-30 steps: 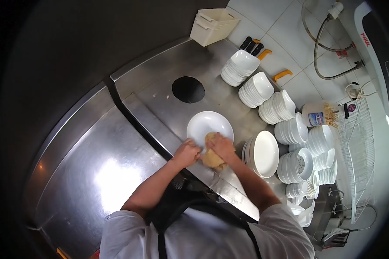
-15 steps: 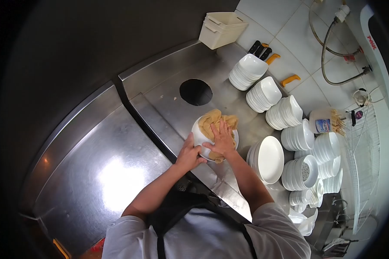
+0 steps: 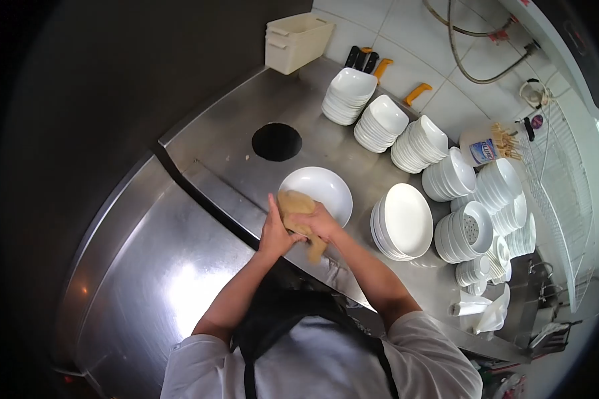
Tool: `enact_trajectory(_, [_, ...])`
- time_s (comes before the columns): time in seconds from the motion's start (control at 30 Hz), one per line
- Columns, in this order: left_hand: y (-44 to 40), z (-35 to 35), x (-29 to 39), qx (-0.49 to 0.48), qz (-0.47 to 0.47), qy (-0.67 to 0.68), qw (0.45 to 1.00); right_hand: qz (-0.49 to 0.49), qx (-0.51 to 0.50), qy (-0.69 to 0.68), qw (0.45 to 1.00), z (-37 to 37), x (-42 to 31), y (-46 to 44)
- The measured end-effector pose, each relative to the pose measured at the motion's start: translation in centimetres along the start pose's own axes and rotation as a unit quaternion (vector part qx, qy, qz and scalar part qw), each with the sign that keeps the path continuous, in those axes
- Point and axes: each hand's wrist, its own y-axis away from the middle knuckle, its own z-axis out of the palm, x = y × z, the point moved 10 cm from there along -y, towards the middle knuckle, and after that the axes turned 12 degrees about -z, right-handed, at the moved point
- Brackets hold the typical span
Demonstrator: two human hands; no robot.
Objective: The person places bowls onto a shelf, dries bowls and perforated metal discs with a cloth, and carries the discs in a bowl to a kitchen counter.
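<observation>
A white round plate [image 3: 326, 189] lies on the steel counter near its front edge. My right hand [image 3: 319, 221] is closed on a tan cloth [image 3: 293, 205], which lies over the plate's near left rim and hangs down below it. My left hand [image 3: 276, 229] is at the plate's near left edge, its thumb towards the right hand and its fingers pointing up beside the cloth. Whether the left hand grips the rim or the cloth is hard to make out.
Stacks of white bowls [image 3: 349, 93] and large white plates [image 3: 406, 219] stand right of the plate. Behind it the counter has a round dark hole [image 3: 277, 141]. Cream bins [image 3: 299, 41], knives [image 3: 363, 58] and a tub of sticks [image 3: 482, 143] line the back.
The cloth, spread over the plate half a second ago under my flat right hand, is now bunched at the near left rim. My right hand has moved left and closed. The camera view has shifted.
</observation>
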Motion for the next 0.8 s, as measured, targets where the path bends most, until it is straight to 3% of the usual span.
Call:
enact_trajectory(0.03, [-0.1, 0.2, -0.6, 0.013, 0.015, 0.063, 0.998, 0.010, 0.057, -0.106, 0.993, -1.2, 0.1, 0.5])
enact_trajectory(0.1, [-0.4, 0.3, 1.6, -0.029, 0.065, -0.171, 0.983, 0.001, 0.158, -0.308, 0.938, -3.0, -2.3, 2.2])
enact_trajectory(0.13, [-0.6, 0.6, 2.0, -0.049, 0.087, -0.283, 0.954, -0.030, 0.194, -0.317, 0.928, -5.0, -4.3, 3.2])
enact_trajectory(0.17, [-0.7, 0.3, 3.0, -0.023, 0.190, -0.244, 0.951, -0.059, 0.231, -0.325, 0.915, -7.1, -6.1, 4.4])
enact_trajectory(0.27, [-1.6, 4.4, 2.9, -0.244, 0.251, -0.337, 0.874, -0.146, 0.281, -0.353, 0.880, -12.1, -11.1, 7.6])
enact_trajectory(0.3, [-0.6, 5.5, 3.0, -0.246, 0.319, -0.376, 0.834, -0.190, 0.277, -0.326, 0.884, -13.1, -13.1, 8.7])
enact_trajectory(0.4, [1.1, 6.0, 5.2, -0.204, 0.411, -0.310, 0.833, -0.285, 0.359, -0.231, 0.858, -14.0, -17.9, 13.3])
enact_trajectory(0.5, [1.6, 4.6, 10.0, -0.127, 0.445, -0.233, 0.856, -0.328, 0.390, -0.069, 0.858, -12.9, -19.9, 16.7])
enact_trajectory(0.63, [-1.9, 2.3, 13.7, -0.015, 0.365, -0.132, 0.922, -0.266, 0.481, 0.080, 0.832, -10.8, -18.0, 18.1])
enact_trajectory(0.7, [-3.4, 1.1, 14.0, 0.027, 0.261, -0.080, 0.962, -0.266, 0.390, 0.150, 0.869, -8.2, -14.3, 15.0])
enact_trajectory(0.73, [-3.8, 0.5, 14.1, 0.046, 0.208, -0.054, 0.976, -0.265, 0.357, 0.286, 0.849, -5.5, -15.1, 13.2])
enact_trajectory(0.77, [-1.4, -0.4, 16.9, -0.015, 0.264, 0.024, 0.964, -0.257, 0.318, 0.416, 0.812, -3.0, -15.7, 11.7])
enact_trajectory(0.8, [-0.8, -1.4, 17.4, -0.006, 0.239, 0.064, 0.969, -0.279, 0.340, 0.395, 0.807, -3.2, -16.3, 11.8])
